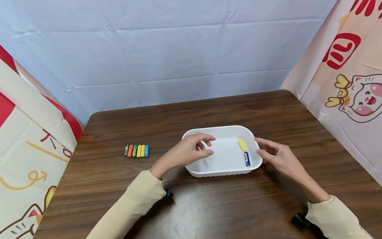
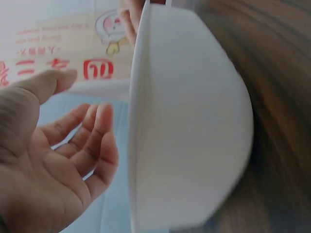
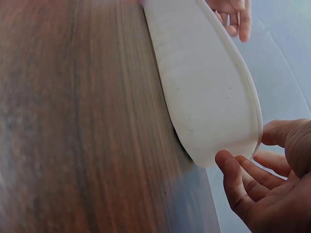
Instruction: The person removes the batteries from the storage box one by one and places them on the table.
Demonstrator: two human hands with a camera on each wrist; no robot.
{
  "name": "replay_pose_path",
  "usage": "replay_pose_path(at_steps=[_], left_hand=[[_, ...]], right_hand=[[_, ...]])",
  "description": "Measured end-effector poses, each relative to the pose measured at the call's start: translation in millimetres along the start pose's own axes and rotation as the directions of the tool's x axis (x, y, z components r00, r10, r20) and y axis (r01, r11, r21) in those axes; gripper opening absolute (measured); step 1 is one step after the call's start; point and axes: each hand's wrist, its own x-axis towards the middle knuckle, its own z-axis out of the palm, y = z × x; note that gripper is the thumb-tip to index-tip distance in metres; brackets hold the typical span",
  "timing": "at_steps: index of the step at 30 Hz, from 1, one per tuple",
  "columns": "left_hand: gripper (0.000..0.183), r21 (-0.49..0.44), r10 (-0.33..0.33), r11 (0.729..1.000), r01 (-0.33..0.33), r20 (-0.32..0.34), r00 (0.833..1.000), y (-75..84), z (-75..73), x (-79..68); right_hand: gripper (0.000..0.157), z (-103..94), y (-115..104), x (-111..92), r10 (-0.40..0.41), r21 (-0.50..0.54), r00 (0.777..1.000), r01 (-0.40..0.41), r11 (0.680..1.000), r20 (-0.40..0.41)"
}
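A white plastic basin (image 1: 222,171) stands on the table with a yellow battery (image 1: 242,145) and a dark blue battery (image 1: 247,159) lying end to end near its right wall. My right hand (image 1: 279,157) holds the basin's right end, thumb and fingers at the rim; in the right wrist view its fingertips (image 3: 224,158) touch the outer wall. My left hand (image 1: 194,149) hovers over the basin's left part, fingers loosely bent and nothing between them. The left wrist view shows that hand (image 2: 58,155) beside the basin wall, apart from it.
Left of the basin, several batteries (image 1: 136,151) in green, orange, yellow and blue stand side by side in a row on the brown wooden table (image 1: 161,119). A pale cloth (image 1: 179,59) hangs behind, with printed cloths (image 1: 352,93) at the sides.
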Motion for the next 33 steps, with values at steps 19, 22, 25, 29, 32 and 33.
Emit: replay_pose_path(at_steps=[19, 22, 25, 29, 32, 33], left_hand=[[0.032, 0.071, -0.189, 0.979, 0.19, -0.02, 0.982, 24.6, 83.8, 64.5], [0.033, 0.111, -0.22, 0.969, 0.219, -0.003, 0.976, 24.3, 92.0, 71.1], [0.035, 0.155, -0.267, 0.952, 0.262, 0.009, 0.964, 23.8, 99.1, 75.7], [0.037, 0.222, -0.316, 0.926, 0.305, 0.013, 0.949, 23.7, 104.9, 79.1], [0.04, 0.252, -0.322, 0.918, 0.307, 0.019, 0.946, 22.7, 107.0, 80.5], [0.041, 0.26, -0.321, 0.917, 0.304, 0.023, 0.947, 22.3, 107.4, 80.9]], right_hand=[[0.047, 0.3, 1.0, 0.8, -0.026, 0.01, 1.0, 0.026, 1.0, 0.0], [0.047, 0.3, 1.2, 0.5, -0.023, 0.013, 1.0, 0.023, 1.0, 0.004], [0.047, 0.4, 1.4, 0.3, -0.024, 0.016, 1.0, 0.023, 1.0, 0.01], [0.047, -0.2, 1.5, 0.8, -0.027, 0.011, 1.0, 0.027, 1.0, 0.01], [0.047, -0.7, 0.8, 1.4, -0.025, 0.002, 1.0, 0.025, 1.0, 0.011], [0.047, -0.7, 0.4, 1.5, -0.023, -0.001, 1.0, 0.023, 1.0, 0.012]])
